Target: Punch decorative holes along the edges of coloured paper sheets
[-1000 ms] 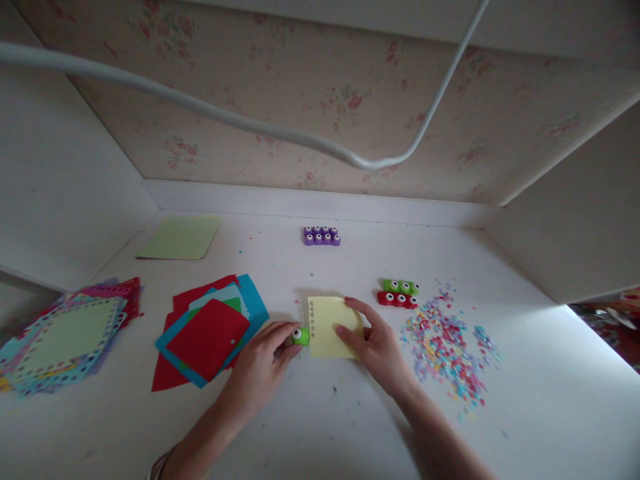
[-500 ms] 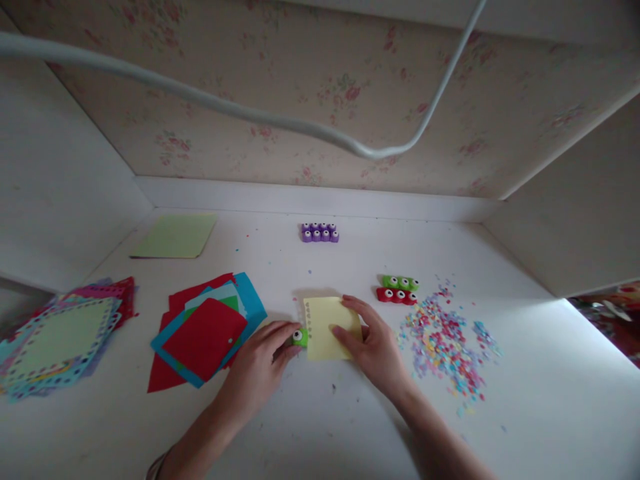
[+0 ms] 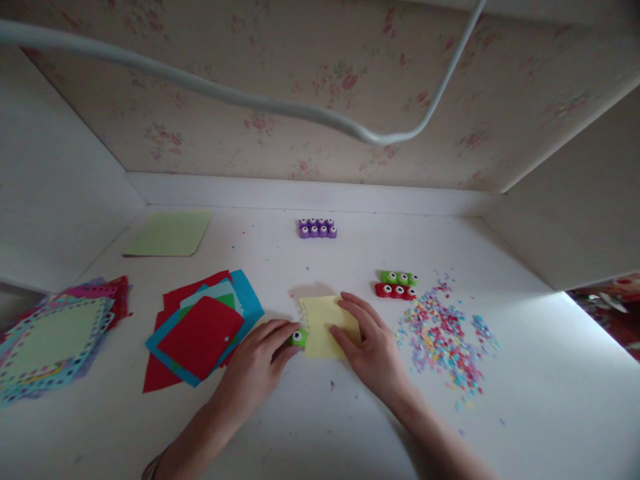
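Observation:
A small green punch (image 3: pixel 299 337) is gripped between the thumb and fingers of my left hand (image 3: pixel 263 353), at the left edge of a yellow paper sheet (image 3: pixel 323 328). Small punched holes run along the upper part of that edge. My right hand (image 3: pixel 370 340) pinches the right side of the sheet, thumb on top and fingers at the far edge. Left of my left hand lies a pile of red, blue and green papers (image 3: pixel 203 337).
Purple punches (image 3: pixel 318 229) stand at the back. Green punches (image 3: pixel 399 277) and red punches (image 3: pixel 395 291) sit right of centre, beside scattered confetti (image 3: pixel 447 333). Pale green sheets (image 3: pixel 170 233) lie back left, hole-edged papers (image 3: pixel 60 337) far left. A white cable (image 3: pixel 250 100) hangs above.
The whole view has shifted slightly. Both hands keep nearly the same places on the punch and the yellow sheet, with the punch still at the sheet's left edge.

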The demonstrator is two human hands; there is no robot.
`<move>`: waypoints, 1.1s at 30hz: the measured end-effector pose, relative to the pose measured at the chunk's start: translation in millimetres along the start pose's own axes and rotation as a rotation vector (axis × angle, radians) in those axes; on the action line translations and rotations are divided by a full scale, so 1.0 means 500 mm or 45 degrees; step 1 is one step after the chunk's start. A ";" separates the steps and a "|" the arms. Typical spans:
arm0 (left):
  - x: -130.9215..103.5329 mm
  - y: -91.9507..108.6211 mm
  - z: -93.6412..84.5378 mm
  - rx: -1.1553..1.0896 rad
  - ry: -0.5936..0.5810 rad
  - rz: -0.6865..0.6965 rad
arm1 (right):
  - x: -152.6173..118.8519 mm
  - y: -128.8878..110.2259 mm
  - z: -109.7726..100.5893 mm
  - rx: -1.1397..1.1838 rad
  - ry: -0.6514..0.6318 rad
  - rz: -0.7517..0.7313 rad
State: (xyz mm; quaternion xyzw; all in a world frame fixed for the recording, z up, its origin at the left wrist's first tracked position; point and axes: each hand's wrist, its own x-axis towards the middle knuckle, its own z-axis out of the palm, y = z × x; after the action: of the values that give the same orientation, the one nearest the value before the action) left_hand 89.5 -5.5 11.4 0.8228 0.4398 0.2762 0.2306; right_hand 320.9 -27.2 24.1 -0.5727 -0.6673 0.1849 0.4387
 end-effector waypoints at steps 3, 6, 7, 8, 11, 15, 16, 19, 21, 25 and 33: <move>0.001 0.000 0.001 0.016 0.001 0.010 | -0.002 -0.006 0.000 0.013 -0.013 -0.008; 0.004 0.001 0.002 0.029 0.002 0.021 | -0.003 -0.007 0.003 0.007 -0.018 0.046; 0.005 0.002 0.002 0.035 0.003 0.024 | -0.003 -0.007 0.004 -0.005 -0.023 0.067; 0.005 0.004 0.002 0.041 0.002 0.026 | -0.003 -0.007 0.005 -0.024 -0.036 0.081; 0.002 0.006 0.000 0.041 -0.002 0.013 | -0.005 -0.005 0.002 -0.131 -0.093 0.045; -0.003 0.005 -0.003 0.012 -0.004 -0.035 | -0.004 0.001 -0.011 -0.339 -0.091 -0.181; -0.004 0.004 -0.003 0.016 -0.006 -0.034 | -0.004 0.004 -0.013 -0.364 -0.125 -0.219; -0.003 0.006 -0.005 0.054 -0.006 -0.012 | -0.004 0.010 -0.015 -0.405 -0.303 -0.279; -0.001 0.011 -0.007 0.075 -0.009 -0.003 | -0.004 0.012 -0.012 -0.440 -0.382 -0.310; 0.001 0.023 -0.010 0.091 -0.012 0.001 | -0.002 0.010 -0.008 -0.464 -0.422 -0.303; -0.005 0.022 -0.007 0.144 0.004 0.026 | 0.001 0.012 -0.006 -0.459 -0.409 -0.288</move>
State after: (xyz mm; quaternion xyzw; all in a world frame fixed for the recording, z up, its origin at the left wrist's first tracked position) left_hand 92.5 -12.5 20.2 0.8385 0.4468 0.2545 0.1800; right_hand 326.7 -25.8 21.4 -0.5267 -0.8104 0.1013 0.2360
